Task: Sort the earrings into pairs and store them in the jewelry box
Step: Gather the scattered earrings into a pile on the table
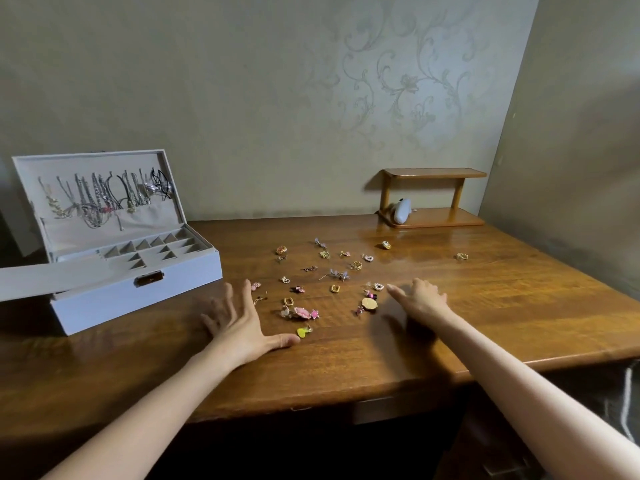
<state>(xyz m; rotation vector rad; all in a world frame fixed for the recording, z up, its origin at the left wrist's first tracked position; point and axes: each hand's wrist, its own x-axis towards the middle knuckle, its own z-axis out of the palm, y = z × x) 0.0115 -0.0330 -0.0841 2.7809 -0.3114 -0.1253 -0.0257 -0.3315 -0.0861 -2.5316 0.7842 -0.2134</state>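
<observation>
Mid-tabletop, earrings (304, 292) lie scattered, unsorted. Left hand (239, 323) flat, fingers spread wide; right hand (420, 299) flat, empty. Box (138, 289) open at left edge.

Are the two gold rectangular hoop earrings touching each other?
Apart. The head view shows bare table between the nearer hoop and the farther hoop.

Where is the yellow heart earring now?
In the head view, the yellow heart earring lies on the wooden table, beside the thumb tip of the left hand.
</observation>
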